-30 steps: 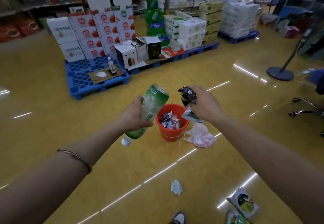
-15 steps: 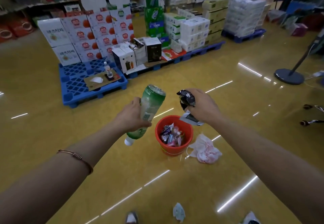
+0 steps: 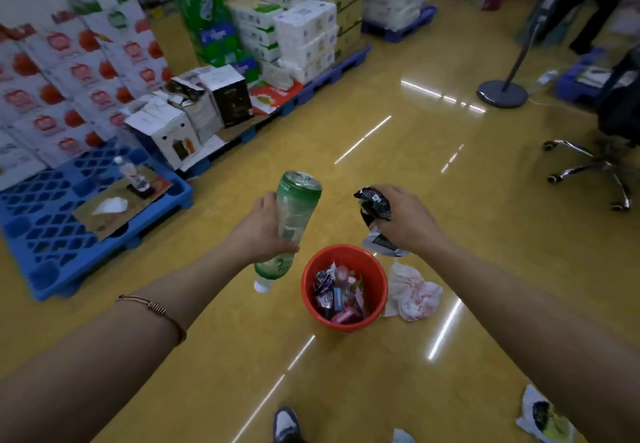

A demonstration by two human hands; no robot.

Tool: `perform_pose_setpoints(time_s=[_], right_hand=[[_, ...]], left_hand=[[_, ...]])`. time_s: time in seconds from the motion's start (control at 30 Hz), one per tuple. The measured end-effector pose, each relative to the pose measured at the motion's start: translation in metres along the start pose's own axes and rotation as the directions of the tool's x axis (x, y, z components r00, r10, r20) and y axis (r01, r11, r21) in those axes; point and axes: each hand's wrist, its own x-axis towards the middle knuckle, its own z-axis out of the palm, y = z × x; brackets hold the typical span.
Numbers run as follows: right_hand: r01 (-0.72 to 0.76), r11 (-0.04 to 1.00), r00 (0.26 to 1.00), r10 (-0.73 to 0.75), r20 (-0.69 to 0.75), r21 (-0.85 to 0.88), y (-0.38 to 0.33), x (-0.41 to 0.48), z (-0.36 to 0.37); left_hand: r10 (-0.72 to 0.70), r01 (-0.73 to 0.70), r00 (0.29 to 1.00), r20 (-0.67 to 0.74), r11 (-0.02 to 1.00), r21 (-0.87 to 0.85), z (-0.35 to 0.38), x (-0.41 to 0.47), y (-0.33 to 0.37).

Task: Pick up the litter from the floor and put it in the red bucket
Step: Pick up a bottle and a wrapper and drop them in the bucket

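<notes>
We note: left hand (image 3: 263,231) grasping green bottle (image 3: 296,210), cap down; right hand (image 3: 410,222) clutching black wrapper (image 3: 373,202); red bucket (image 3: 307,288) at six o'clock from gap between hands.

A single wide-angle view from the person's head faces forward and steeply down across the floor (image 3: 415,165). Both forearms reach in from the near corners. The left hand (image 3: 263,231) gripping a bottle (image 3: 294,220) and the right hand (image 3: 412,224) gripping a wrapper (image 3: 374,203) sit close at mid-frame, with the bucket (image 3: 346,252) just below them. A shoe (image 3: 285,423) at the near edge lies almost under the lens. A pallet (image 3: 52,241) fills the left, boxes (image 3: 304,33) the far centre, a stand (image 3: 502,94) the far right. The far edges blur.
</notes>
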Motion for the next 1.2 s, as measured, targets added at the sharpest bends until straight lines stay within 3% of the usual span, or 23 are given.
perform_pose_setpoints(time_s=[0.37,0.7,0.87,1.03,1.2], right_hand=[[-0.175,0.985,0.984,0.175,0.044,-0.009,0.034,0.068,0.018],[-0.204,0.975,0.979,0.205,0.001,0.083,0.076,0.154,-0.012],[-0.284,0.953,0.959,0.285,0.013,0.102,0.099,0.166,-0.003],[-0.389,0.907,0.921,0.386,0.051,0.162,0.117,0.159,0.033],[-0.524,0.829,0.850,0.522,0.068,0.197,0.134,0.148,0.099]], left_hand=[[0.148,-0.159,0.973,0.177,0.986,0.048,0.020,0.127,0.003],[0.142,-0.156,0.967,0.213,0.987,0.049,0.020,0.219,0.040],[0.200,-0.230,0.944,0.261,0.969,0.089,0.030,0.259,0.051],[0.233,-0.278,0.899,0.372,0.958,0.072,0.064,0.291,0.041],[0.304,-0.382,0.803,0.512,0.923,0.051,0.121,0.316,0.016]])
